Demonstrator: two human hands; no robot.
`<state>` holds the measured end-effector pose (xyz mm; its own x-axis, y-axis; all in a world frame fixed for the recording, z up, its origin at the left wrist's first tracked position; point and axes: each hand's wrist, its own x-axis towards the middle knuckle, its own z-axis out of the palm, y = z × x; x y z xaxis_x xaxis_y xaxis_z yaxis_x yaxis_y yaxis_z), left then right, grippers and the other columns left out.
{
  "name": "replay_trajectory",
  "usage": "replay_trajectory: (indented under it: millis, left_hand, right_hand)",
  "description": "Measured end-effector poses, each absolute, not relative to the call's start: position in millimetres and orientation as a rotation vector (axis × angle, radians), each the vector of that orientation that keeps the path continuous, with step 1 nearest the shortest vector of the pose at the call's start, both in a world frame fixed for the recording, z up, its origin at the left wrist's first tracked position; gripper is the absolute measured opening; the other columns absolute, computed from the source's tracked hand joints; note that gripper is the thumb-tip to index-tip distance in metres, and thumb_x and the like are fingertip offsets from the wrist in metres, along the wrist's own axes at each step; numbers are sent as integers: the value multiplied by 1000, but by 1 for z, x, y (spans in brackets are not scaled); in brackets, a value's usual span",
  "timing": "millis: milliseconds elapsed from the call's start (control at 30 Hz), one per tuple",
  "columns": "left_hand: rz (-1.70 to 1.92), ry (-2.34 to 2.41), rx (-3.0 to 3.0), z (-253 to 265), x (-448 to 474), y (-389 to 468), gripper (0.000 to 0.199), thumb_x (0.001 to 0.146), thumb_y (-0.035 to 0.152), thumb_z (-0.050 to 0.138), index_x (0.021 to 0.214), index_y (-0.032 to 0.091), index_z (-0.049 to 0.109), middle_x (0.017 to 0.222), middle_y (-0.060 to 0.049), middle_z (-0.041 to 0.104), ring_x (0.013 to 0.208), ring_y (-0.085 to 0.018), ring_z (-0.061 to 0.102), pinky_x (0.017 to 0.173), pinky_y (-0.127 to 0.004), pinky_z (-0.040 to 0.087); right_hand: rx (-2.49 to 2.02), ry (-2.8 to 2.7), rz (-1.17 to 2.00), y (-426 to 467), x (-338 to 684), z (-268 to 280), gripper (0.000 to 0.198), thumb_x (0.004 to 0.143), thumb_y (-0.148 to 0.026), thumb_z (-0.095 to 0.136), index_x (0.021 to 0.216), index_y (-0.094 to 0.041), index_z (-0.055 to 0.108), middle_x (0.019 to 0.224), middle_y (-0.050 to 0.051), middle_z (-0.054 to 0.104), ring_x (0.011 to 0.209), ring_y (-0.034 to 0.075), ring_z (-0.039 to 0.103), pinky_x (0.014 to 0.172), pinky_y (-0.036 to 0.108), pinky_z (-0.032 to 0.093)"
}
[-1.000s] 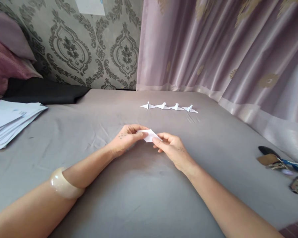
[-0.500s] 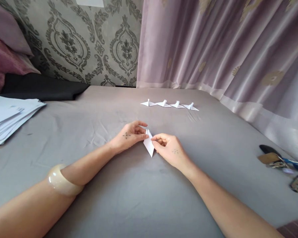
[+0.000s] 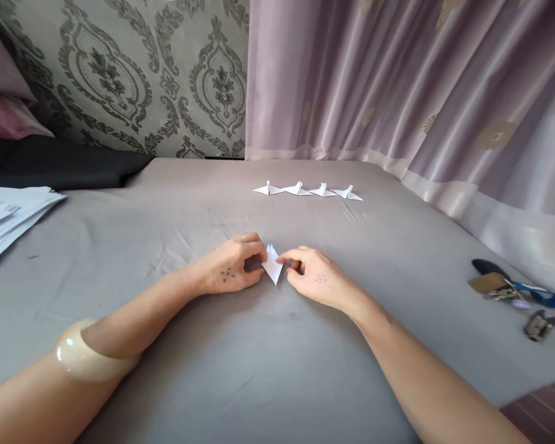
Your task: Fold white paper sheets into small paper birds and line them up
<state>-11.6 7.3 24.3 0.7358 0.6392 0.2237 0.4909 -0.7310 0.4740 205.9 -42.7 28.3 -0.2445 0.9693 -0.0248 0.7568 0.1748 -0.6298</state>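
A small folded white paper [image 3: 272,266], diamond-shaped with narrow points at its far end, lies on the grey sheet between my hands. My left hand [image 3: 235,262] is at its left edge, thumb and curled fingers closing on that side. From the right, my right hand [image 3: 321,274] meets the paper's other edge with the tip of the index finger, the thumb bent below it. Beyond them several folded white paper birds [image 3: 322,190] stand in a row, wing tips touching.
A stack of white paper sheets [image 3: 13,216] lies at the left, near a black cloth [image 3: 65,163]. On the right are a brown tag with keys [image 3: 493,285], a blue item [image 3: 541,295] and a small dark object [image 3: 540,325]. A curtain [image 3: 374,80] hangs behind.
The paper has been turned more face-up and flatter. My left thumb has come off its face, and both hands now grip or touch its side edges. The view has shifted slightly.
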Motion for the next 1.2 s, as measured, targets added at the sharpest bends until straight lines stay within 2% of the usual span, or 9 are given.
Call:
replay_trajectory:
  millis: [100, 300, 500, 633, 867, 1033, 1200]
  left_hand:
    - [521, 875, 2618, 22, -13, 8, 12, 81, 16, 51, 87, 18, 62, 92, -5, 59, 78, -15, 57, 70, -26, 46]
    - [471, 881, 2649, 24, -9, 5, 16, 85, 14, 46, 79, 17, 61, 89, -5, 59, 78, -15, 57, 68, -26, 45]
    - [482, 1036, 2442, 30, -4, 3, 14, 84, 20, 50, 75, 17, 61, 82, -3, 59, 66, -12, 55, 62, -25, 43]
    - [430, 1158, 2318, 37, -2, 2, 23, 86, 30, 50, 73, 17, 64, 79, -2, 61, 62, -12, 54, 59, -25, 40]
    - [363, 1275, 2075, 37, -3, 7, 28, 83, 39, 52, 75, 17, 68, 73, -1, 63, 62, -14, 55, 55, -25, 37]
    - [371, 1292, 1925, 32, -4, 12, 29, 77, 42, 56, 78, 17, 71, 73, -1, 64, 61, -14, 56, 50, -23, 35]
    - [364, 1311, 1809, 35, -2, 13, 27, 73, 41, 61, 75, 17, 71, 68, -1, 63, 61, -14, 54, 53, -23, 38]
  right_hand:
    - [-1610, -2090, 719, -43, 204, 30, 31, 81, -18, 49, 102, -28, 69, 91, 1, 63, 68, 11, 57, 61, 24, 41]
    - [-1593, -2149, 594, -44, 200, 33, 15, 84, -20, 52, 86, -25, 67, 85, -1, 62, 68, 11, 55, 63, 25, 38]
    - [-1607, -2140, 622, -40, 201, 32, 20, 90, -25, 49, 83, -24, 67, 85, 1, 62, 68, 12, 54, 62, 26, 37]
    - [-1611, -2073, 738, -36, 203, 31, 25, 92, -31, 46, 81, -23, 67, 88, 1, 65, 72, 13, 56, 63, 26, 39]
    - [-1656, -1970, 950, -26, 203, 30, 26, 87, -38, 49, 81, -22, 69, 72, 0, 64, 64, 13, 55, 57, 25, 39]
    - [-1691, -1910, 1056, -19, 202, 31, 25, 82, -41, 54, 78, -21, 69, 74, 0, 67, 65, 14, 57, 57, 25, 40]
    - [-1771, -1856, 1064, -16, 201, 32, 23, 78, -40, 58, 78, -20, 69, 72, 0, 66, 60, 13, 54, 55, 25, 39]
